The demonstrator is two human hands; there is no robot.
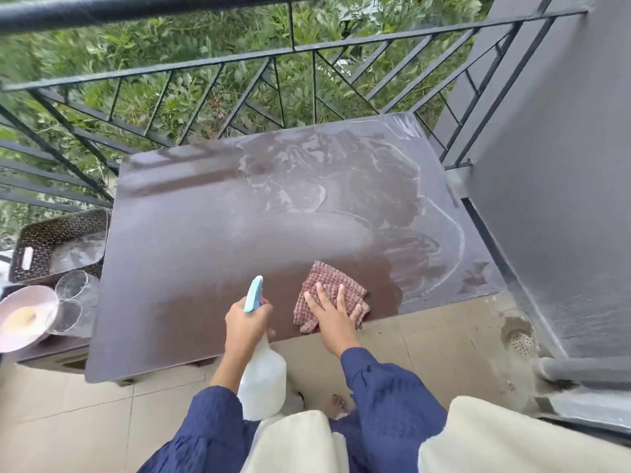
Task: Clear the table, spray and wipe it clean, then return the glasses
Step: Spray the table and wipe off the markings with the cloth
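Observation:
A dark brown table [211, 240] stands against a black railing, its right half streaked with wet smears. My left hand [244, 320] grips the neck of a white spray bottle [263, 377] with a light blue trigger, held at the table's near edge. My right hand [333, 312] presses flat, fingers spread, on a folded red checked cloth [326, 283] near the front edge. Two clear glasses [70, 285] [66, 315] stand on a lower surface to the table's left.
A pink bowl [24, 319] sits beside the glasses, with a dark perforated basket [44, 237] behind them. The black railing [239, 63] runs behind the table, with greenery beyond. A grey wall [563, 165] closes the right side. A floor drain [520, 341] lies on the beige tiles.

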